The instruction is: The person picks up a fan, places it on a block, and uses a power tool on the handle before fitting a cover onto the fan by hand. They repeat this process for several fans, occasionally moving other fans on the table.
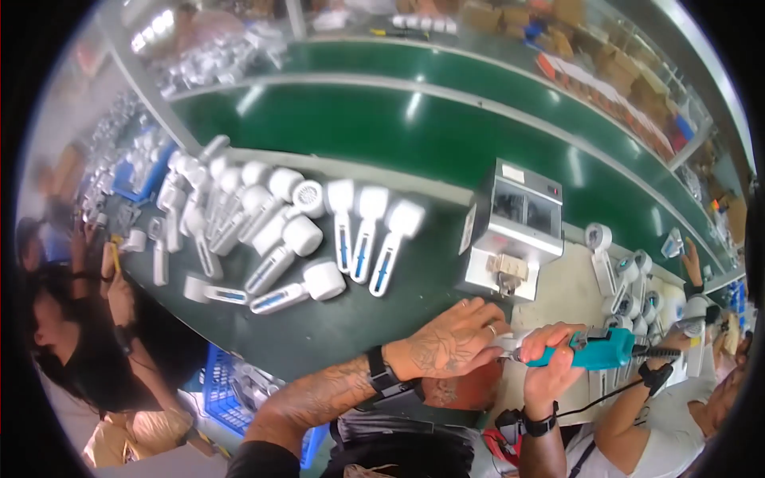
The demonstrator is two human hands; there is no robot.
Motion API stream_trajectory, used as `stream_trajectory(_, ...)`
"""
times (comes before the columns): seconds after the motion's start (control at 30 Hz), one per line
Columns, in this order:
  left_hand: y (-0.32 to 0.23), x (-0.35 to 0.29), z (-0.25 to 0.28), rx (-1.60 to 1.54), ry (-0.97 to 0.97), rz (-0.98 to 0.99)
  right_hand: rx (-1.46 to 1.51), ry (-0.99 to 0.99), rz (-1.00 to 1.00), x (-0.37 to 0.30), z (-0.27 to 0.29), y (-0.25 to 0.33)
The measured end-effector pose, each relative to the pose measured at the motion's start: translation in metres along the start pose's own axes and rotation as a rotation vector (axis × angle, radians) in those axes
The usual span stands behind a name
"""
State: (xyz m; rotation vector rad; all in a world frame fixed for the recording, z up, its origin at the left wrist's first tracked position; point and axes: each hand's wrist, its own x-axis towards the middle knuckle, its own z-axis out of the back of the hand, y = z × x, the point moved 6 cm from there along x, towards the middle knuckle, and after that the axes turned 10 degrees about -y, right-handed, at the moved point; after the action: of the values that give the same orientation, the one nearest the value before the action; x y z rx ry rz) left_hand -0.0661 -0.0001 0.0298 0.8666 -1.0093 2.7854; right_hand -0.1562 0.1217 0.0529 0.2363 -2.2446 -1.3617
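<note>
My right hand (550,358) grips the teal electric screwdriver (590,349), its long axis level, tip pointing left toward my left hand (450,338), which seems to pinch a small white part (507,342).

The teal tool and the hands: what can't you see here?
- Head view: the tip of the teal tool is hidden behind the left hand.
- What the left hand presses on is covered by its fingers.
- The white fans are blurred; details too small.
- The right hand wraps the tool's grip, hiding it.
</note>
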Motion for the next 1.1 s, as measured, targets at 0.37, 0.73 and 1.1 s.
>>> stream_trajectory(0.37, -0.029, -0.017, 0.012, -0.006, -0.08, -0.071, -0.04, -0.506, 0.357, 0.036, 0.048, 0.078)
stream_trajectory(0.73, 0.004, -0.094, 0.147, -0.003, -0.552, 0.531, -0.267, -0.283, 0.345, 0.035, 0.056, 0.004)
stream_trajectory(1.1, 0.075, -0.237, 0.316, 0.407, -1.084, 0.885, -0.234, -0.185, 0.325, 0.019, 0.034, 0.002)
